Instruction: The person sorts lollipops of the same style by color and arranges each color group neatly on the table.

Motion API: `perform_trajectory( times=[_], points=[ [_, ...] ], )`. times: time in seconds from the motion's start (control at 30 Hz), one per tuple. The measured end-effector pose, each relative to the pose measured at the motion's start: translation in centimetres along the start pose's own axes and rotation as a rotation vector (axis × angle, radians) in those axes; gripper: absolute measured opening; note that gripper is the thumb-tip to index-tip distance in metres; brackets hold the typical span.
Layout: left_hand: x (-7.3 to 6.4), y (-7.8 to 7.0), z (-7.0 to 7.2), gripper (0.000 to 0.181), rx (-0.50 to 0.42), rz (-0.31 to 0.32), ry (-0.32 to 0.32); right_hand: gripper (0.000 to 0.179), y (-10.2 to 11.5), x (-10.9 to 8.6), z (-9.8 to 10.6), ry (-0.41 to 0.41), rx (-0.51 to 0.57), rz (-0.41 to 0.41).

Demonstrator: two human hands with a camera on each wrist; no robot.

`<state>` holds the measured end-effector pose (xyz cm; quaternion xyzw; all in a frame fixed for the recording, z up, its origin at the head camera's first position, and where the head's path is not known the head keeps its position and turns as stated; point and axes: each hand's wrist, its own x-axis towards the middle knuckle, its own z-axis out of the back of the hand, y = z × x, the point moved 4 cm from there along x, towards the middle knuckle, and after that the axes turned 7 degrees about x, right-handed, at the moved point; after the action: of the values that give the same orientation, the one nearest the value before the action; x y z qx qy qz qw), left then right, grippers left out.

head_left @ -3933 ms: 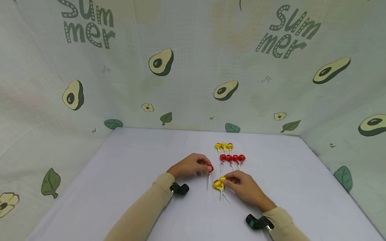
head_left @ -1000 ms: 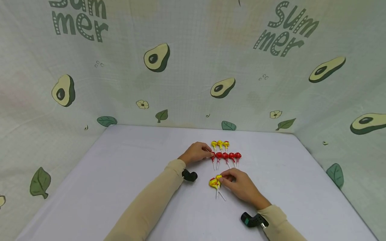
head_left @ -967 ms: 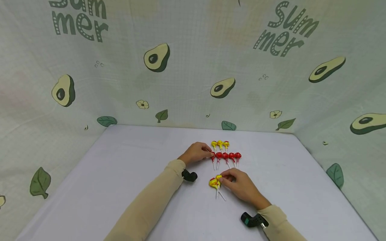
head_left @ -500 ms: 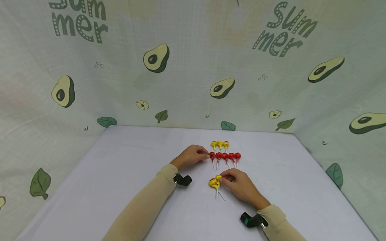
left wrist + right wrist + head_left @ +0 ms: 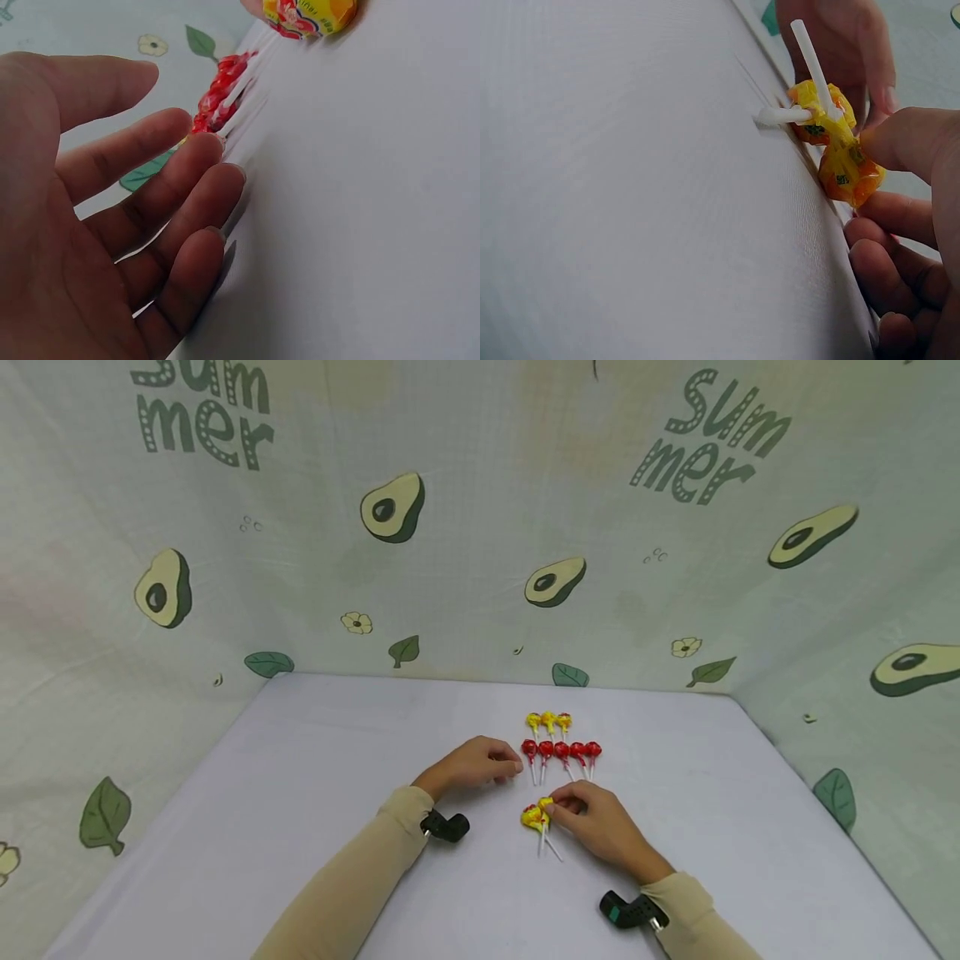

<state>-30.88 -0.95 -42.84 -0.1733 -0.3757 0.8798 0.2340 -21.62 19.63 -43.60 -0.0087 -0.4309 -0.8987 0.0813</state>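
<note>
Two yellow lollipops lie together at the middle of the table, white sticks toward the person. My right hand pinches the head of the right one between thumb and index finger, as the right wrist view shows. Just left of a row of several red lollipops, my left hand holds nothing. In the left wrist view its fingers are spread and slightly bent, with the red lollipops beyond the fingertips. Behind the red row lie three yellow lollipops, sticks partly hidden.
A white-covered table carries everything. At its back and sides hangs a cloth printed with avocados, leaves and lettering. Black cameras sit on both wrists.
My left hand carried a red lollipop to the left end of the red row, let go of it and drew back toward the left and front. The right hand has kept its pinch.
</note>
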Motion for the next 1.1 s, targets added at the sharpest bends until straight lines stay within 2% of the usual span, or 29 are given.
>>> perform_trajectory(
  times=[0.27, 0.5, 0.73, 0.97, 1.1],
  points=[
    [-1.7, -0.2, -0.8, 0.019, 0.013, -0.048, 0.057, 0.02, 0.1, 0.0, 0.0, 0.0, -0.004, -0.013],
    [-3.0, -0.9, -1.2, 0.018, 0.077, -0.084, 0.149, 0.021, 0.0, -0.1, 0.0, -0.009, -0.007, -0.02],
    [-3.8, -1.2, -1.4, 0.015, 0.092, -0.093, 0.138, 0.022, 0.1, -0.1, 0.1, -0.008, -0.006, -0.02],
    [-4.0, -1.4, -1.9, 0.011, 0.099, -0.16, 0.126, 0.021, 0.2, 0.0, 0.1, -0.008, -0.006, -0.016],
    [-4.0, -1.4, -2.3, 0.009, 0.115, -0.163, 0.119, 0.02, 0.2, 0.0, 0.0, -0.008, -0.005, -0.014]
  ],
)
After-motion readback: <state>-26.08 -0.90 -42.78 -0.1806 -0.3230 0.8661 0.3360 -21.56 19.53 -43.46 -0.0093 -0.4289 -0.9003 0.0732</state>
